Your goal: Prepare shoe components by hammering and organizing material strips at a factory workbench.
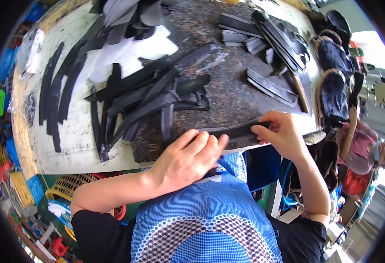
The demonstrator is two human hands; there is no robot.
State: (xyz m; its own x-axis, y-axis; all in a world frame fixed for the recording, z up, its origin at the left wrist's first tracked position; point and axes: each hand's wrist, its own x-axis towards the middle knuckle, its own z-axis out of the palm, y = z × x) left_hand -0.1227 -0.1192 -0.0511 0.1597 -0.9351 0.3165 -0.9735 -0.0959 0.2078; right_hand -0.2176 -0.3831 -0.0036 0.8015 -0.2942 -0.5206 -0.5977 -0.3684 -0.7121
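A narrow black strip (240,130), perhaps leather or rubber, lies along the near edge of a dark stone slab (227,96). My right hand (282,133) pinches its right end between thumb and fingers. Over the strip's left end, my left hand (188,160) is bent, its fingers close together and slightly blurred; they cover that end. Just beyond my left hand is a loose crossed heap of similar black strips (148,94). Two curved strips (271,87) rest on the slab beyond my right hand.
More black strips (63,87) lie on the white tabletop (78,155) at left. Grey and white cut pieces (133,48) are piled at the back. Bundled strips (280,41) and a wooden-looking bar (301,94) sit at right. Dark shoes (332,94) line the right side; a person (361,144) is beyond.
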